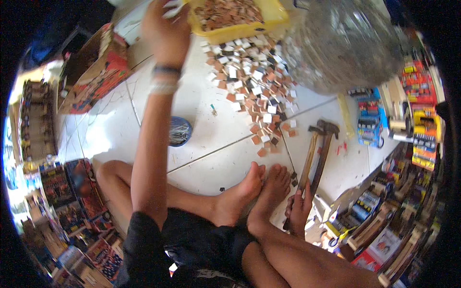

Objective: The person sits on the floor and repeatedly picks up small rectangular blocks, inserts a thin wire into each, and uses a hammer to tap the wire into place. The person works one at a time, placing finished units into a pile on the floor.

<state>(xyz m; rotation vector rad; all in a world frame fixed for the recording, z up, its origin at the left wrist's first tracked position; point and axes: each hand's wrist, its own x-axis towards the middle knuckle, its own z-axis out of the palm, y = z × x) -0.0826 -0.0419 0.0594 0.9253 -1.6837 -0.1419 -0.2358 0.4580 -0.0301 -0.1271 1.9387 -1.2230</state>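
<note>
My left hand [166,33] is stretched far forward at the top edge, just left of a yellow plastic tub [235,32] of small brown pieces. Its fingers are smeared by motion, and whether they hold anything does not show. Beyond my crossed feet, my right hand [298,211] is closed around the wooden handles of two hammers [312,158], which lie side by side with their heads pointing away from me. Small square chips [259,91], white, brown and black, are spread over the floor below the tub. A blue round dish [180,131] of nails sits beside my left forearm.
A large bulging clear plastic bag [343,48] stands at the far right. An opened cardboard box [93,72] is at the far left. Stacked wooden items with printed packs [372,206] line the right side, and more packs [72,192] line the left. White tiles [211,149] cover the floor.
</note>
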